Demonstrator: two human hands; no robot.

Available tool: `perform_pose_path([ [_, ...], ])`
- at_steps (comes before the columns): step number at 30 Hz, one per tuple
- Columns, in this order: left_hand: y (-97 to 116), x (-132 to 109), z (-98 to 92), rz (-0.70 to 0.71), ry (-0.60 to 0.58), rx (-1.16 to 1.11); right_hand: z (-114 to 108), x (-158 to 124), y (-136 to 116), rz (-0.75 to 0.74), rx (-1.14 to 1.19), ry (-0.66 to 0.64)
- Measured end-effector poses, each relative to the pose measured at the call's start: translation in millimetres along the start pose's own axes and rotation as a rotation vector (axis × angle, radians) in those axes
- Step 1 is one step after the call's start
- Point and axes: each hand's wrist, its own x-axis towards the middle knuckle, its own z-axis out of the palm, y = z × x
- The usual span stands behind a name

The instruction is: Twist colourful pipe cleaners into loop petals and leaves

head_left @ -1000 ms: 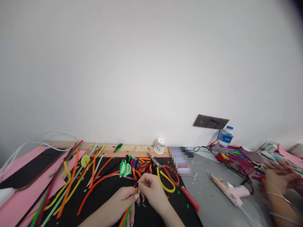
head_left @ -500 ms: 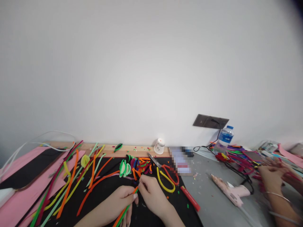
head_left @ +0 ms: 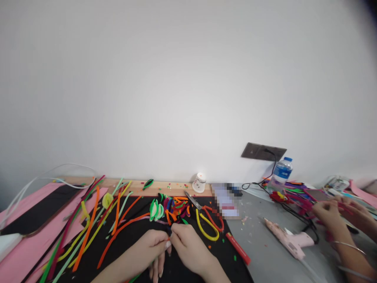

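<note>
Pale, bare wall fills most of the view, and below it runs a crowded work surface: a strip of light wood (head_left: 165,183) along the back, a black mat (head_left: 226,261) in front and a grey table (head_left: 255,239) to the right. At the near edge of the mat the person's two hands meet. Thumb and fingers of the left hand (head_left: 157,245) are closed on a fuzzy strip (head_left: 168,238), of which only an orange sliver shows; the rest is hidden. Fingers of the right hand (head_left: 186,244) curl in against the left, just beside that sliver, but their tips are out of sight, so whether they grip it cannot be told.

As for progress, the work looks partly done. Just beyond the hands lie shaped pieces: green-and-white loops (head_left: 156,211) and, beside them, a heap of bent colored bits (head_left: 177,207). A dark green loop (head_left: 148,184) rests apart on the wood. The piece between the fingers seems unfinished, though its shape is covered. Plenty of long strips (head_left: 94,222) lie unworked at the left, some straight, some curved.

Scissors (head_left: 196,203) lie unheld near the right hand, with an upturned paper cup (head_left: 199,182) behind. On the grey table rests a glue gun (head_left: 290,237), and beyond it a co-worker's hands (head_left: 330,214) are busy with pink strands.
</note>
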Motion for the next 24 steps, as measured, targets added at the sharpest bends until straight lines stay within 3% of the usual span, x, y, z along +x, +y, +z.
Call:
perform_pose_path([
  [9,6.1,-4.5,-1.0,0.004,-0.071,-0.06,-1.3,-1.1,3.9,0.077,0.169,-0.065],
  [18,13.2,-8.9,-1.9,0.034,-0.055,-0.099,6.3,-0.2,8.1,0.294,0.723,-0.128],
  [24,23.8,-15.3,-0.2,0.044,-0.09,-0.143,5.6,1.7,1.7,0.324,0.996,-0.131],
])
